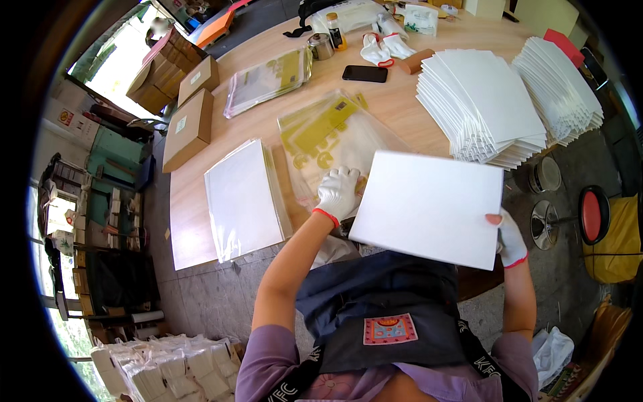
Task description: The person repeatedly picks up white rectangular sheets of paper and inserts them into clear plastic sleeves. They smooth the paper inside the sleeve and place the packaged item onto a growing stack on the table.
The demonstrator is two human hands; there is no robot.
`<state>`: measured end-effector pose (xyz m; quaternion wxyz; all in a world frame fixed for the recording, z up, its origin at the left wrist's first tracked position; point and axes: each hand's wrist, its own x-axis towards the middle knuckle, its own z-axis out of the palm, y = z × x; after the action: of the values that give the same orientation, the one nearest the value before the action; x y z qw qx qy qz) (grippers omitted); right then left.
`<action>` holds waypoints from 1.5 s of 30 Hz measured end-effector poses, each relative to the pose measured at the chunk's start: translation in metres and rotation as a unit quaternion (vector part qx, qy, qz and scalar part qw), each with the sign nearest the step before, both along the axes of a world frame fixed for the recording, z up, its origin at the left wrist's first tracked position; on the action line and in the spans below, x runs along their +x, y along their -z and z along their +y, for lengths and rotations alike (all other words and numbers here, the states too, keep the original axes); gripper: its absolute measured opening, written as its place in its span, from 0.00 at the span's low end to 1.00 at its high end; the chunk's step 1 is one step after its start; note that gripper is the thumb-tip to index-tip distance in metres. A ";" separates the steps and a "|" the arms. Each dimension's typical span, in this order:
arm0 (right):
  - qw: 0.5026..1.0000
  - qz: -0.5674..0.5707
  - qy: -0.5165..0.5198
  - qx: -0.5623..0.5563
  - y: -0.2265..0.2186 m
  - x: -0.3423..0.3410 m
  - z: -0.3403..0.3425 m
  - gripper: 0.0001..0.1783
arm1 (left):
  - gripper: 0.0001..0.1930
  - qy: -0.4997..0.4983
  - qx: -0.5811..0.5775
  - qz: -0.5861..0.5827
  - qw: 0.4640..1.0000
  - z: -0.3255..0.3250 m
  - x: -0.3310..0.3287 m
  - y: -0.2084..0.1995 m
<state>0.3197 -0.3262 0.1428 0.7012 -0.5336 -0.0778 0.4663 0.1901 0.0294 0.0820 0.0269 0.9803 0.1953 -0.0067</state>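
1. Left forearm (pixel 288 271) up and slanting rightward over the table's near edge, and the left hand (pixel 338 192), in a white knit glove with a red cuff, rests palm down with fingers bent on a stack of clear plastic bags with olive-yellow print (pixel 325 137); whether it pinches a bag, I cannot tell.
2. Over to the right hand (pixel 512 241), gloved alike — thumb tip bare, laid on top, pinching the right edge of a flat white rectangular board (pixel 429 208).
3. That board sits in front of the body, at the near edge of the pale wood-topped table (pixel 191 218), its upper left corner overlapping the bags in this view.
4. Near left corner: a stack of white sheets in clear film (pixel 244 194). Along the left edge, two brown cardboard boxes (pixel 191 130).
5. Right edge — two fanned stacks of white boards (pixel 479 100) (pixel 559 87), side by side. Between these and the left side, a black phone (pixel 365 74); farther off, spare white gloves (pixel 385 50).
6. Around the table: grey floor (pixel 194 295), a red-padded stool (pixel 593 214) beyond the right edge, and plastic-wrapped white bundles (pixel 171 368) at lower left.
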 end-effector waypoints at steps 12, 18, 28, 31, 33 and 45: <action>0.993 0.088 -0.060 -0.044 0.038 0.001 -0.019 0.35 | 0.17 -0.014 -0.032 -0.032 0.999 -0.025 -0.011 0.009; 0.996 0.072 0.036 -0.038 0.056 -0.007 -0.014 0.31 | 0.17 -0.042 -0.099 -0.096 0.990 -0.009 -0.028 0.014; 0.978 0.149 0.134 0.059 0.083 -0.034 0.026 0.20 | 0.09 -0.055 -0.282 -0.284 0.915 0.011 -0.042 0.009; 0.977 0.141 0.146 0.068 0.086 -0.040 0.034 0.19 | 0.11 -0.041 -0.277 -0.314 0.907 0.016 -0.042 0.010; 0.977 0.124 0.163 0.065 0.084 -0.047 0.041 0.19 | 0.12 -0.053 -0.236 -0.320 0.916 0.013 -0.042 0.006; 0.978 0.123 0.151 0.071 0.076 -0.077 0.060 0.19 | 0.18 -0.068 -0.195 -0.400 0.893 -0.024 -0.053 0.009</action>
<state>0.2428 -0.2666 0.0669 0.8039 -0.4266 0.0579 0.4105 0.1375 0.0056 0.0730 0.2943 0.8594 0.2287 0.3501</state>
